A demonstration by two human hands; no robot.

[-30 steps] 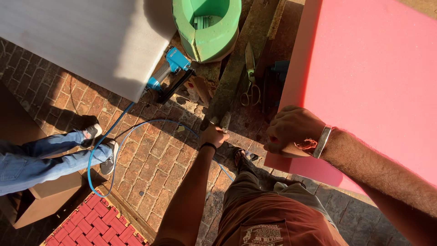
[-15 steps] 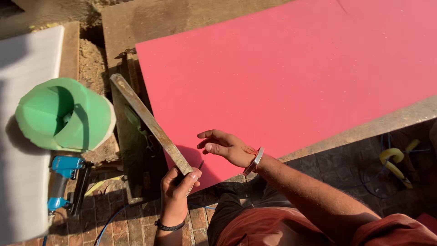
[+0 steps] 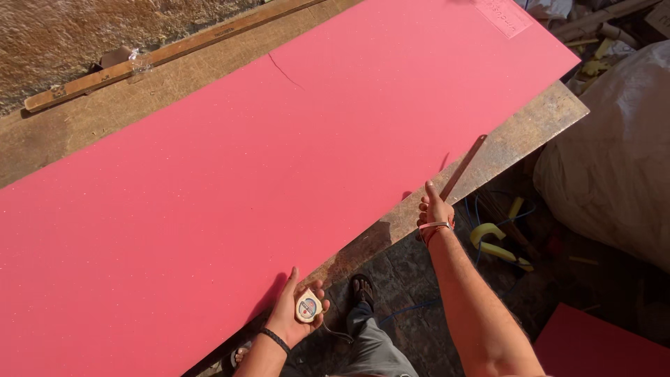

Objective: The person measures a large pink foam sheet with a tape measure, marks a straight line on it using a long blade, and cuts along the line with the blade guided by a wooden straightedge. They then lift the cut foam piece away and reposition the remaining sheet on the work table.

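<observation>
Head view: a big pink sheet (image 3: 279, 160) lies flat on a worn counter (image 3: 537, 119), its near edge just shy of the counter's near rim. The left hand (image 3: 296, 314) presses a small round tape measure (image 3: 308, 306) against that near edge, grip clenched around the case. To the right, the right hand (image 3: 434, 209) grasps the near end of a thin metal strip (image 3: 462, 167), which slants up and away over the counter's rim.

The strip is held at one end only, so it could swing or dip and scratch the sheet's face. The tape case sits right at the edge; a loose hold could let it slide off to the paved floor (image 3: 412, 279) by the foot (image 3: 361, 287). A long wooden straightedge (image 3: 167, 52) rests at the far side.
</observation>
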